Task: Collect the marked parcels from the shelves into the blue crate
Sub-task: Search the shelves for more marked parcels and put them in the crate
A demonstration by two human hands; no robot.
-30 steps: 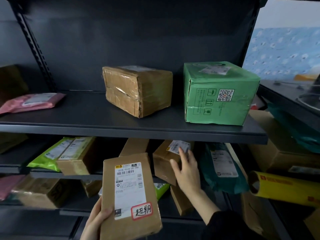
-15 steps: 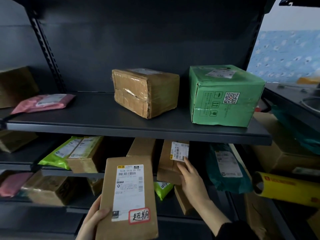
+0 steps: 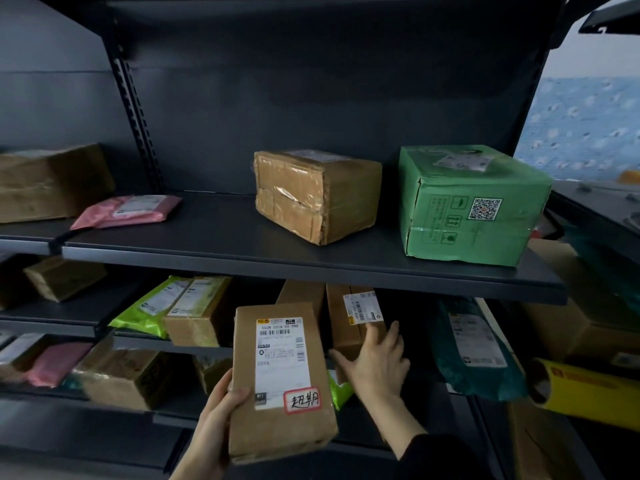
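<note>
Dark grey metal shelving (image 3: 214, 233) fills the frame; slotted upright (image 3: 135, 109) at upper left; back panel matt, light dim; blue patterned wall (image 3: 585, 129) at the right edge.

Upper shelf, left to right: brown carton (image 3: 48, 181); pink mailer (image 3: 128, 211); taped brown box (image 3: 317, 195); green box (image 3: 471, 206) with a QR code; the last two near each other, not touching.

Lower shelf, centre left: lime mailer (image 3: 145, 308) against a small brown box (image 3: 197, 315); teal bag (image 3: 474, 348) and yellow roll (image 3: 588, 393) at lower right.

Marked parcel (image 3: 280, 379) at lower centre, upright, slightly tilted; white label plus a red-bordered handwritten sticker; left hand (image 3: 216, 427) grips its left edge, thumb on the front face.

Right hand (image 3: 377, 362) just right of it; fingers spread, nearly straight, laid against an upright labelled box (image 3: 349, 320) beneath the upper shelf.
</note>
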